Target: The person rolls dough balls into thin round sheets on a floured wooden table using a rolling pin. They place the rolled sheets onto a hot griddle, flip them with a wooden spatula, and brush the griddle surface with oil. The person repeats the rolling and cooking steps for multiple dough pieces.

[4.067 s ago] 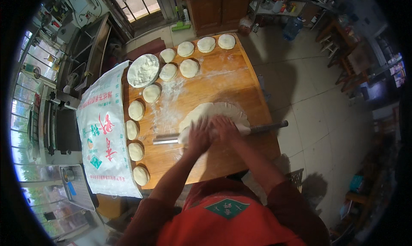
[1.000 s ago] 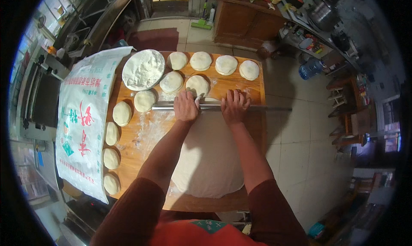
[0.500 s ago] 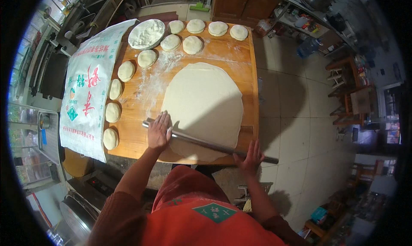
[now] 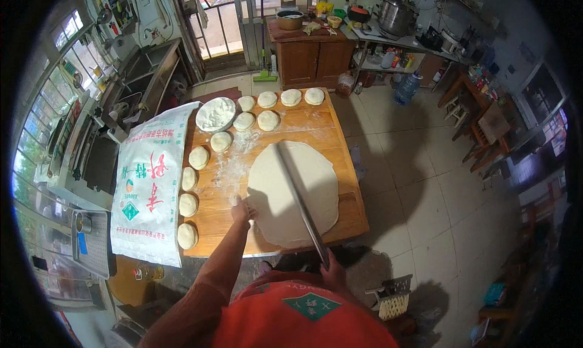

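A large, thin sheet of rolled dough (image 4: 273, 196) lies on the wooden table (image 4: 355, 217). Slanting across it from the far edge down to the near right is a long grey metal rolling pin (image 4: 300, 202). My right hand (image 4: 331, 270) is closed around the pin's near end, just beyond the table's front edge. Beside the dough's left edge is my left hand (image 4: 242, 211), its fingers smeared by motion; whether they touch the dough I cannot make out. Loose flour (image 4: 234, 160) dusts the wood left of the sheet.
Several round dough pieces (image 4: 189, 205) line the table's left and far sides. A bowl of flour (image 4: 216, 114) stands at the far left corner. A printed white sack (image 4: 146, 184) covers the left edge. Tiled floor (image 4: 419, 184) runs along the right; a wooden cabinet (image 4: 313, 62) stands beyond.
The rolling pin has swung from lying crosswise near the front to pointing away from me. My left hand has let go of it. My right hand now grips its end. The view has tilted up.
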Tool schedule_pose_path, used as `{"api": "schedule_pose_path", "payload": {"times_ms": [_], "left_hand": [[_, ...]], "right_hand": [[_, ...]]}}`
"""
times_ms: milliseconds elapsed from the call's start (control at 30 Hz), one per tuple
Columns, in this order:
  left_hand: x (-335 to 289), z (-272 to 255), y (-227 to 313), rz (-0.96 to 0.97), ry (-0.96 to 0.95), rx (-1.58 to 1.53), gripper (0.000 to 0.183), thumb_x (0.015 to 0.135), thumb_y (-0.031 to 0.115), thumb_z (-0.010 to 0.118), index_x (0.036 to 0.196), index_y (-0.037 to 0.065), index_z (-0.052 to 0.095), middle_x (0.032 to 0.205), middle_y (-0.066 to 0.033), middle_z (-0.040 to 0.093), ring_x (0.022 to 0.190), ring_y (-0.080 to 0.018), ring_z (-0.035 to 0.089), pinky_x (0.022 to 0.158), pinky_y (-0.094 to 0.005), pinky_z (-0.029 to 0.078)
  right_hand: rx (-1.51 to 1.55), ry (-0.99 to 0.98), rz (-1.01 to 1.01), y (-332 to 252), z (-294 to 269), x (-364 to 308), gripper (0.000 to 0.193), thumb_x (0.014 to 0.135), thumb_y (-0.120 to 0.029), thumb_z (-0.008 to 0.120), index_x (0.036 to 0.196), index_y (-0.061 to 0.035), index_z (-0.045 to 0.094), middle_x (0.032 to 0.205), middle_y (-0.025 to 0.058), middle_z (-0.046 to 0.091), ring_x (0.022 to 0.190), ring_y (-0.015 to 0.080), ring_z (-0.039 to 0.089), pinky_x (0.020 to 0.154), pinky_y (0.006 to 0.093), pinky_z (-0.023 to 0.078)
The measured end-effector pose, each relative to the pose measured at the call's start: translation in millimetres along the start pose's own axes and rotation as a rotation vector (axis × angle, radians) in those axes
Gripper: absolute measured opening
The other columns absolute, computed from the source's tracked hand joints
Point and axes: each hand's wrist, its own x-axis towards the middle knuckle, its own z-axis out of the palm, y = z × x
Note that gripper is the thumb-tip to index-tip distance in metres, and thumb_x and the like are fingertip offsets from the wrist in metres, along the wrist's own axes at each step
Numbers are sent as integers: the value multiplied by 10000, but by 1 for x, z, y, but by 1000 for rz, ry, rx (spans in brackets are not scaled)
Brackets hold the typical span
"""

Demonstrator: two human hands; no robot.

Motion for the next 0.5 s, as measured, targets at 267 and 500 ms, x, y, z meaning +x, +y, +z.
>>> {"api": "schedule_pose_path", "payload": {"times_ms": [267, 500], "left_hand": [[-140, 95, 101, -70, -919, -20, 596, 993, 655, 453, 1170, 123, 655, 1076, -74, 655, 911, -197, 625, 681, -283, 505], [-65, 10, 146, 211, -911, 275, 511, 1020, 318, 579, 1422, 44, 424, 1356, -173, 583, 1116, -315, 634, 923, -402, 565]], "right_hand": [[-97, 424, -174, -55, 85, 33, 657, 879, -139, 625, 1493, -64, 403, 1218, 269, 608, 1097, 458, 603, 900, 514, 516], [-54, 329, -18, -86, 48, 13, 616, 773, -121, 662, 1372, -30, 550, 1094, 234, 650, 997, 438, 642, 865, 486, 536]]}}
